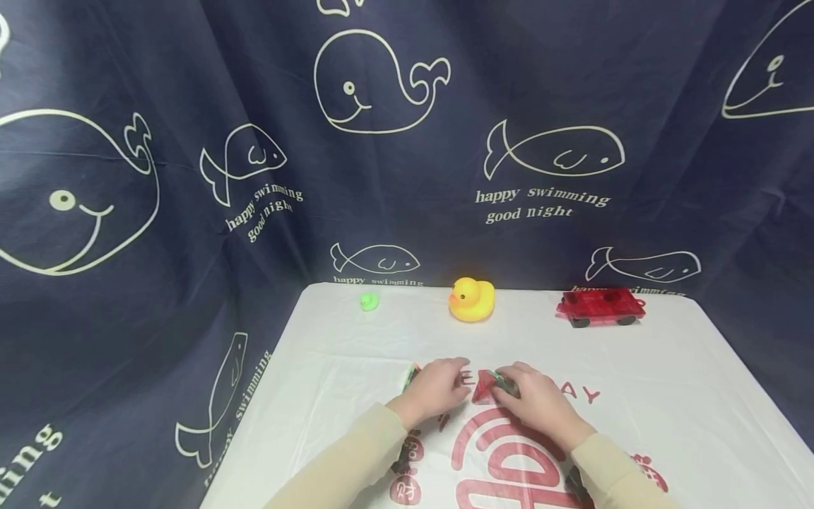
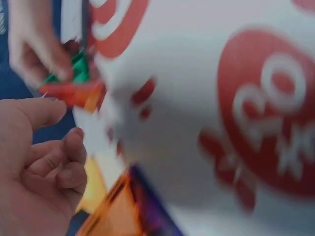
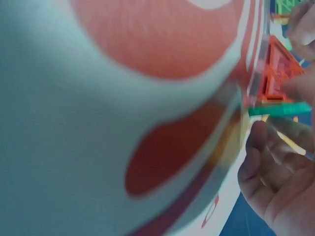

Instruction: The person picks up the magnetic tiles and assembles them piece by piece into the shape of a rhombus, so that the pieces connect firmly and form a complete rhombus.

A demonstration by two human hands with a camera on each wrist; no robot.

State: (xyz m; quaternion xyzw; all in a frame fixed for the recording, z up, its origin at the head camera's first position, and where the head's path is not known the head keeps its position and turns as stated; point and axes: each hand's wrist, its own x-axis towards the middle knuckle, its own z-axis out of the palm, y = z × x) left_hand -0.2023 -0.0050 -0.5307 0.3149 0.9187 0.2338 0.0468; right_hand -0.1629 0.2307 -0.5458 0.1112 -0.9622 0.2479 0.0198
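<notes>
A red translucent triangular tile (image 1: pixel 483 389) stands on the white tablecloth between my two hands. My right hand (image 1: pixel 537 397) pinches a green tile (image 3: pixel 280 109) against the red triangle's edge, thumb on one side and fingers on the other. In the left wrist view the green tile (image 2: pixel 80 68) meets the red tile (image 2: pixel 74 93) under the right hand's fingers. My left hand (image 1: pixel 435 387) is just left of the triangle, its fingers loosely bent and holding nothing, the fingertip right near the red tile. Orange (image 2: pixel 115 209) and purple (image 2: pixel 150 201) tiles are beside the left hand.
A small green duck (image 1: pixel 369 302), a yellow duck (image 1: pixel 471 300) and a red wheeled car base (image 1: pixel 603 307) line the table's back edge. Partly behind the left hand are green-edged tiles (image 1: pixel 410 375). A dark blue curtain (image 1: pixel 407 184) hangs behind the table.
</notes>
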